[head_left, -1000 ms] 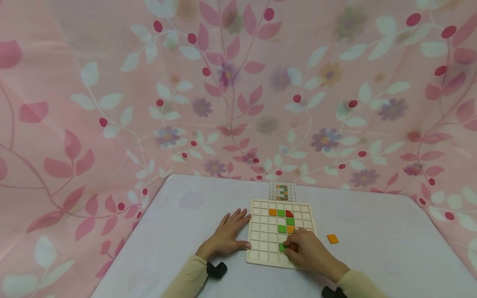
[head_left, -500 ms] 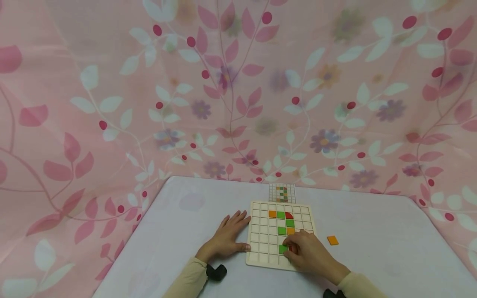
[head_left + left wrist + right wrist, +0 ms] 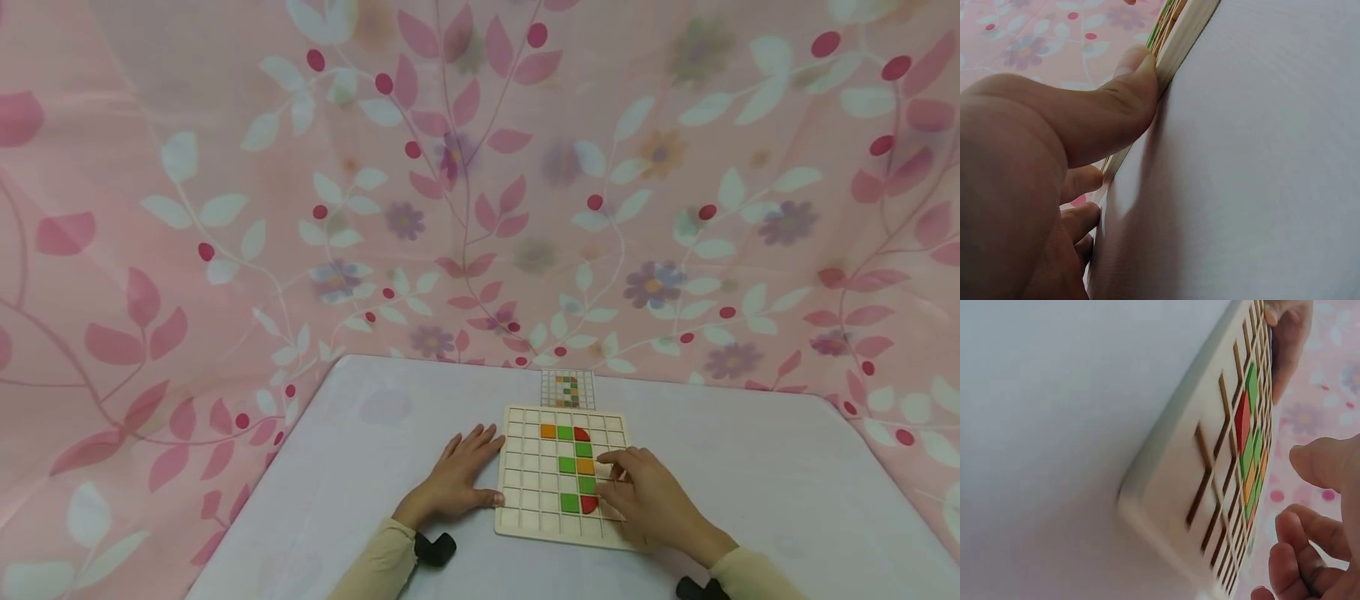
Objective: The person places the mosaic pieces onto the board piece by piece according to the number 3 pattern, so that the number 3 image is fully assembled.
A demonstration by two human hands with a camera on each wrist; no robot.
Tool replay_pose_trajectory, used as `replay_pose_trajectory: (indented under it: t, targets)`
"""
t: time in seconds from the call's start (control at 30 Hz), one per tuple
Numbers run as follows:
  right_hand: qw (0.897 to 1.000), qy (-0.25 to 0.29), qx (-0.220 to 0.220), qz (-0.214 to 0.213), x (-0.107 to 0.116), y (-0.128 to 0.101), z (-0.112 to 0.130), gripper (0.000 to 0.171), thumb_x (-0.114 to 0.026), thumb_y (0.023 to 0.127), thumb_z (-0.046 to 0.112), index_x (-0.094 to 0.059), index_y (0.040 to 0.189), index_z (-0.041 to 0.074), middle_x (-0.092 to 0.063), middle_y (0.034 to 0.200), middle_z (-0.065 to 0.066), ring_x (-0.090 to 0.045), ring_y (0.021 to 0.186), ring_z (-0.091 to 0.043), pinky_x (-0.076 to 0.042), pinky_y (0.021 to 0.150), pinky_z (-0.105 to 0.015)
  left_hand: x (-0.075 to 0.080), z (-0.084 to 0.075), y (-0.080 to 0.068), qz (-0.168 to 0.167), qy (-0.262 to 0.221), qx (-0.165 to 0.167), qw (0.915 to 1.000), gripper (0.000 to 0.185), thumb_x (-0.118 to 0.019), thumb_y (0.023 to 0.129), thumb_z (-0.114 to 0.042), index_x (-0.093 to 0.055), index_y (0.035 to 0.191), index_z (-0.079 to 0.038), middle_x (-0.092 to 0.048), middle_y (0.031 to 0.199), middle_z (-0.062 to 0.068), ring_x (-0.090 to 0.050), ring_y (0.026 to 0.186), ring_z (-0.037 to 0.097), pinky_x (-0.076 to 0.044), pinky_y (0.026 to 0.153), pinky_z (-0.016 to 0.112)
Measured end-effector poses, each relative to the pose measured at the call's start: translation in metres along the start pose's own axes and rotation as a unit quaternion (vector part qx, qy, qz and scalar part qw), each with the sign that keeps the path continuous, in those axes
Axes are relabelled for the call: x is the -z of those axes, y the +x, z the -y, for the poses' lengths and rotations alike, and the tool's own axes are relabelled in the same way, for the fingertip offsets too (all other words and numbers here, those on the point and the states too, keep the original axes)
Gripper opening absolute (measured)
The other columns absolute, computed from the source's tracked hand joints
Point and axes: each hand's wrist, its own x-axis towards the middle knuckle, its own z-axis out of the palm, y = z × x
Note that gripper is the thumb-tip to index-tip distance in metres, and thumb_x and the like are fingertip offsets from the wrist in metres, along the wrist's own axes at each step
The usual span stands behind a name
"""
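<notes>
Near the table's front edge: your pale wooden square grid board point(image 3: 564, 475) lies flat on the white cloth-covered table point(image 3: 750, 467).
Left hand point(image 3: 457, 477): flat and relaxed on the cloth, holding nothing; thumb against the board's left edge.
Right hand point(image 3: 651, 500): loosely curled over the board's right columns, gripping nothing.
Changed: a green square tile point(image 3: 587, 484) now sits above the red rounded tile point(image 3: 588, 503); the loose orange tile on the cloth is gone.
Left wrist view: thumb point(image 3: 1124, 94) pressing the board's rim point(image 3: 1182, 34), which the head view barely shows.
Right wrist view: empty fingers point(image 3: 1310, 534) above the slots.
Around: small printed pattern card point(image 3: 567, 388) behind the board; pink floral curtain point(image 3: 300, 183) at the far edge.
</notes>
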Motion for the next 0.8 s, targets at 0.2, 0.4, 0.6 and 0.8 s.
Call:
replay_pose_trajectory:
  t: [0.2, 0.4, 0.6, 0.8]
  targets:
    - [0.998, -0.058, -0.027, -0.008, 0.015, -0.002, -0.020, 0.044, -0.077, 0.086, 0.036, -0.067, 0.122, 0.012, -0.062, 0.105, 0.003, -0.053, 0.094, -0.013, -0.049, 0.075, -0.032, 0.002, 0.001, -0.001, 0.003, -0.002, -0.003, 1.0000, 0.092, -0.072, 0.083, -0.053, -0.031, 0.156, -0.014, -0.023, 0.164, 0.009, -0.013, 0.153, 0.031, -0.009, 0.119, 0.060]
    - [0.997, -0.064, -0.038, -0.003, 0.031, -0.004, -0.037, 0.046, -0.078, 0.085, 0.034, -0.067, 0.122, 0.009, -0.063, 0.106, -0.003, -0.057, 0.097, -0.021, -0.052, 0.077, -0.040, 0.002, 0.002, 0.000, 0.000, 0.000, 0.000, 1.0000, 0.092, -0.072, 0.083, -0.053, -0.032, 0.156, -0.014, -0.024, 0.163, 0.009, -0.014, 0.152, 0.032, -0.009, 0.119, 0.060]
    - [0.997, -0.074, -0.033, 0.000, 0.046, -0.013, -0.054, 0.046, -0.080, 0.083, 0.032, -0.067, 0.121, 0.010, -0.063, 0.105, -0.002, -0.056, 0.096, -0.020, -0.050, 0.075, -0.038, 0.001, 0.001, 0.000, 0.003, -0.001, 0.003, 1.0000, 0.091, -0.072, 0.083, -0.052, -0.032, 0.156, -0.015, -0.023, 0.164, 0.008, -0.013, 0.153, 0.031, -0.008, 0.120, 0.059]
    - [0.997, -0.074, -0.022, 0.014, 0.055, -0.021, -0.071, 0.043, -0.082, 0.079, 0.029, -0.069, 0.115, 0.011, -0.062, 0.101, 0.000, -0.056, 0.092, -0.016, -0.049, 0.074, -0.036, 0.001, 0.001, 0.000, -0.002, 0.001, 0.001, 1.0000, 0.091, -0.073, 0.083, -0.051, -0.033, 0.156, -0.014, -0.024, 0.163, 0.009, -0.014, 0.152, 0.032, -0.009, 0.119, 0.060]
